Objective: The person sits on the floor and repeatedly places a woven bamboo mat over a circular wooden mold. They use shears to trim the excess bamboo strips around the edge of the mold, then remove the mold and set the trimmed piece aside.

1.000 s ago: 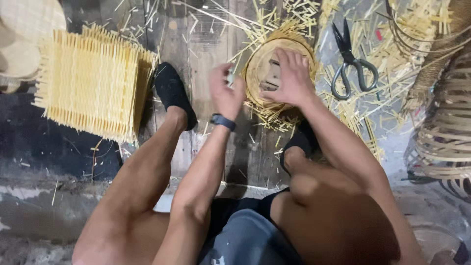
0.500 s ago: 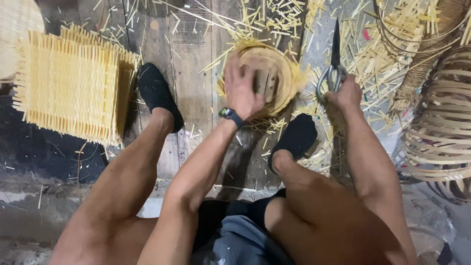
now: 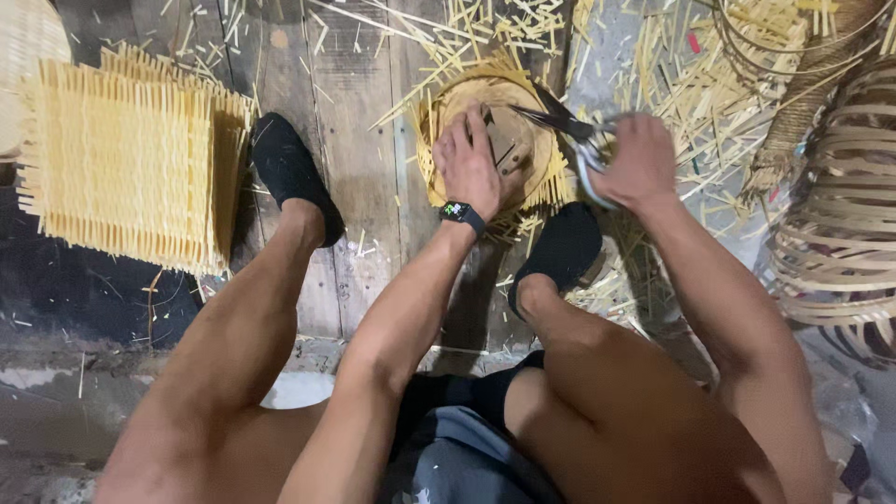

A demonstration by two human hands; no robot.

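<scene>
Half the woven disc (image 3: pixel 523 182) under left hand (image 3: pixel 469 166)

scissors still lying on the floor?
No, the right hand holds the scissors up, blades pointing at the round woven basket that the left hand presses down.

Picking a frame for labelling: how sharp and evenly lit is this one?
Head view: the right hand and scissors are motion-smeared; the left hand on the round woven piece is fairly sharp; the woven mat is bright, the lower left floor dim; edges bend slightly.
</scene>
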